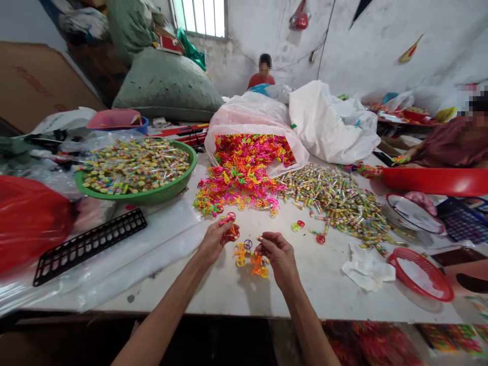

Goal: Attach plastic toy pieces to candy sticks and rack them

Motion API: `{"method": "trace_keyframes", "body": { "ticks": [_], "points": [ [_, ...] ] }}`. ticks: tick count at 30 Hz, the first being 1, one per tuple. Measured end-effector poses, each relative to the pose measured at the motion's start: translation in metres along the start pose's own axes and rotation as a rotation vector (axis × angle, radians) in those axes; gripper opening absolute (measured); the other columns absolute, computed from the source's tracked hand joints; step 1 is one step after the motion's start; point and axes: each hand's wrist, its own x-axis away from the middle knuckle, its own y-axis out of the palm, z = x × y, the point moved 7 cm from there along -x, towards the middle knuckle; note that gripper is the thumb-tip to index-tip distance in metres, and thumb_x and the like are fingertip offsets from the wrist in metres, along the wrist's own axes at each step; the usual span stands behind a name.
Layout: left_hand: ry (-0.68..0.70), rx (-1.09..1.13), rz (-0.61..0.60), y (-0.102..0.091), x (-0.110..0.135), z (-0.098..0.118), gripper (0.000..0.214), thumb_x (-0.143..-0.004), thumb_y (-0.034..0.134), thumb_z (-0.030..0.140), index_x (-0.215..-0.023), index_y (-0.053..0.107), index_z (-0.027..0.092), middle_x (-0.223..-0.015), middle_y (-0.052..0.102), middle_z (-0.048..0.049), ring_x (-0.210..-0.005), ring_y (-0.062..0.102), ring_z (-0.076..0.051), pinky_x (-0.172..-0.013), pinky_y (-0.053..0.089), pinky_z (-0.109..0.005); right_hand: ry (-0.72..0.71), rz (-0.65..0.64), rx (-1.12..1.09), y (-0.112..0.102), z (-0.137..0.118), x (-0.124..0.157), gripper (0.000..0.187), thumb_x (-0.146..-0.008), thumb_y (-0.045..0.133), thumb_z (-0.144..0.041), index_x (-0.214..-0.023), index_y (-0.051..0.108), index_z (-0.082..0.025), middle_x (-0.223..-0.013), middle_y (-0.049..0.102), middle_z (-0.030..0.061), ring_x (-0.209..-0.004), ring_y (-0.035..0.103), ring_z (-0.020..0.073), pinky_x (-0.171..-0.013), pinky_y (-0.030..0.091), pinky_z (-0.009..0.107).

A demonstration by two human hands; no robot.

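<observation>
The left hand [214, 240] had its fingers closed on red pieces [233, 233], too overlapped to count. The right hand [282, 255] pinched one tube [260, 238] between thumb and fingertips. Both were above the near middle of one white table [231, 296]. Between them lay a small cluster of orange and yellow pieces [240, 254], with one purple ring [247, 244] at its far side. To the right were three loose rings [320, 239], one green and two red. Farther off, one sack [247, 111] spilled a bright heap [244, 175] beside one tube pile [339, 198], both uncountable. One green basin [154, 196] and one black rack [90, 245] stood left; one red basket [438, 264] and one tissue [368, 269], right. Two co-workers [262, 80] were beyond, one far, one right.
</observation>
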Motion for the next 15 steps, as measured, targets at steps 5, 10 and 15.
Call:
{"method": "trace_keyframes", "body": {
  "ticks": [5,10,15],
  "points": [
    [-0.169,0.131,-0.215,0.025,0.038,-0.020,0.031,-0.061,0.069,0.016,-0.091,0.061,0.012,-0.077,0.063,-0.0050,-0.063,0.059,-0.013,-0.061,0.048,-0.027,0.021,-0.087,0.087,0.009,0.007,0.004,0.020,-0.061,0.071,-0.028,-0.074,0.063,-0.014,-0.059,0.061,0.0000,-0.051,0.055,0.0106,-0.050,0.043,0.023],
    [-0.209,0.155,-0.273,0.030,0.049,-0.030,0.025,-0.062,0.071,0.018,-0.083,0.062,0.010,-0.080,0.065,-0.0085,-0.068,0.061,-0.016,-0.067,0.048,-0.029,0.102,-0.192,0.061,0.011,0.012,0.012,0.020,-0.062,0.071,-0.029,-0.073,0.063,-0.015,-0.059,0.061,-0.0004,-0.048,0.052,0.0092,-0.049,0.042,0.022],
    [-0.284,0.206,-0.336,0.037,0.052,-0.035,0.018,-0.062,0.068,0.013,-0.079,0.064,0.010,-0.080,0.066,-0.0094,-0.071,0.062,-0.017,-0.076,0.047,-0.034,0.121,-0.247,0.068,0.005,0.012,0.013,0.018,-0.061,0.072,-0.027,-0.070,0.063,-0.015,-0.057,0.061,-0.0007,-0.050,0.053,0.0094,-0.052,0.043,0.022]
  ]
}}
